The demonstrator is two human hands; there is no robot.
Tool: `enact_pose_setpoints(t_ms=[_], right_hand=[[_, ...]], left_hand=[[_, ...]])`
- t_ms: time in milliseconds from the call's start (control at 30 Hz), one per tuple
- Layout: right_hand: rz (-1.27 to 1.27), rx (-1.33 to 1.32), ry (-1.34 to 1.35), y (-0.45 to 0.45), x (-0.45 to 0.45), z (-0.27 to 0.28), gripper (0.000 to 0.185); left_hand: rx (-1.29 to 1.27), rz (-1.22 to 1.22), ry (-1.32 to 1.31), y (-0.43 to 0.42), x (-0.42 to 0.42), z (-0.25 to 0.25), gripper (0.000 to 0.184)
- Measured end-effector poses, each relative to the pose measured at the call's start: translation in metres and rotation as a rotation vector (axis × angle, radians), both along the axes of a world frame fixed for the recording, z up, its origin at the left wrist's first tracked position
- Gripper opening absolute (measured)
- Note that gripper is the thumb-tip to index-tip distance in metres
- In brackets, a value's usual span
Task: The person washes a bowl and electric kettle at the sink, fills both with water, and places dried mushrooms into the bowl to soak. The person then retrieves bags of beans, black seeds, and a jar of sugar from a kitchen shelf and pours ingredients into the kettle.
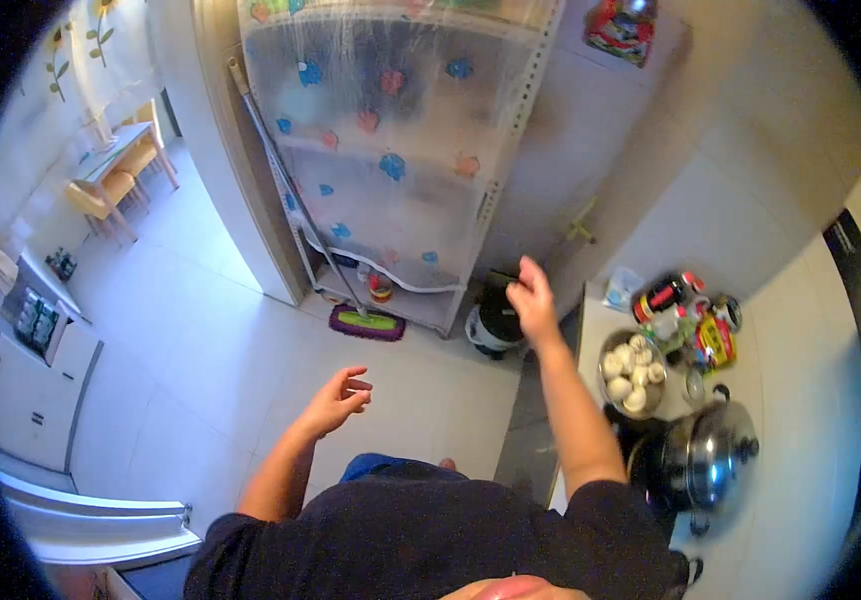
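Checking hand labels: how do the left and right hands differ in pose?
The left hand is lower in the picture; the right hand is higher. The left's fingers point mostly rightward; the right's, upward. The left shows against floor; the right partly overlaps the bin. Both look empty.

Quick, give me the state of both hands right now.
Left hand: open, fingers loosely curled, nothing visible in it.
Right hand: no held object visible; cannot tell whether it is open or closed.
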State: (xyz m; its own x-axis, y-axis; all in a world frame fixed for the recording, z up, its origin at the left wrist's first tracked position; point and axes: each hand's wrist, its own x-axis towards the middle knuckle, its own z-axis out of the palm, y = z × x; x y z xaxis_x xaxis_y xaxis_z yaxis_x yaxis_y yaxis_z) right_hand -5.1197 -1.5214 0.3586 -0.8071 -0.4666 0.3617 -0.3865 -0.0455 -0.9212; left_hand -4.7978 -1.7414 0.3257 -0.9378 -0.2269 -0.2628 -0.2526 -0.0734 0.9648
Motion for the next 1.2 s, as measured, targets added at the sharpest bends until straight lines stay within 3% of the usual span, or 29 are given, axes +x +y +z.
enact_pose_setpoints(t_ms=[100,167,267,367,500,533,567,633,700,767,833,900,933,1033,1100,1200], right_hand=[[0.05,-0.087,0.194,-0.079,-0.107,0.057,0.054],[-0.025,-0.151,0.117,-0.135,-0.144,0.1,0.056],[-0.06,-0.341,0.121,-0.227,-0.201,0.108,0.064],[0.312,-0.47,-0.128,-0.303,-0.187,0.114,0.069],[0.657,-0.301,0.07,-0.375,-0.158,0.126,0.064],[0.769,-0.24,-0.032,-0.375,-0.138,0.145,0.062],[0.814,-0.183,0.058,-0.388,-0.134,0.143,0.063],[1.074,-0.127,-0.248,-0.403,-0.137,0.14,0.062],[0.826,-0.093,0.339,-0.391,-0.13,0.144,0.055],[0.794,0.056,0.084,-0.351,-0.126,0.166,0.038],[0.743,0.04,-0.069,-0.314,-0.136,0.185,0.031],[0.559,0.039,0.138,-0.275,-0.156,0.211,0.022],[0.478,-0.097,0.209,-0.265,-0.165,0.229,0.02],[0.175,-0.326,0.357,-0.261,-0.19,0.293,0.016],[0.022,-0.484,0.505,-0.28,-0.215,0.332,0.016],[-0.056,-0.421,0.662,-0.318,-0.253,0.385,0.021]], left_hand=[[0.136,0.067,0.057,-0.007,-0.031,0.037,0.047],[0.187,0.086,0.099,-0.021,-0.053,0.052,0.047],[0.166,-0.002,0.209,-0.064,-0.099,0.069,0.047],[0.012,-0.126,0.395,-0.114,-0.164,0.115,0.047],[-0.175,-0.321,0.589,-0.173,-0.269,0.187,0.045],[-0.327,-0.399,0.695,-0.176,-0.295,0.214,0.046],[-0.531,-0.414,0.864,-0.178,-0.325,0.234,0.046],[-0.291,-0.508,0.841,-0.181,-0.391,0.267,0.051],[-0.234,-0.483,0.667,-0.196,-0.454,0.288,0.06],[-0.363,-0.267,0.469,-0.215,-0.492,0.293,0.071],[-0.15,-0.193,0.503,-0.239,-0.496,0.303,0.079],[-0.046,-0.048,0.64,-0.246,-0.468,0.315,0.081],[0.011,0.02,0.7,-0.247,-0.454,0.316,0.081],[-0.113,0.107,0.827,-0.268,-0.436,0.318,0.08],[-0.057,0.246,1.031,-0.282,-0.43,0.325,0.069],[-0.104,0.359,1.279,-0.298,-0.42,0.342,0.07]])
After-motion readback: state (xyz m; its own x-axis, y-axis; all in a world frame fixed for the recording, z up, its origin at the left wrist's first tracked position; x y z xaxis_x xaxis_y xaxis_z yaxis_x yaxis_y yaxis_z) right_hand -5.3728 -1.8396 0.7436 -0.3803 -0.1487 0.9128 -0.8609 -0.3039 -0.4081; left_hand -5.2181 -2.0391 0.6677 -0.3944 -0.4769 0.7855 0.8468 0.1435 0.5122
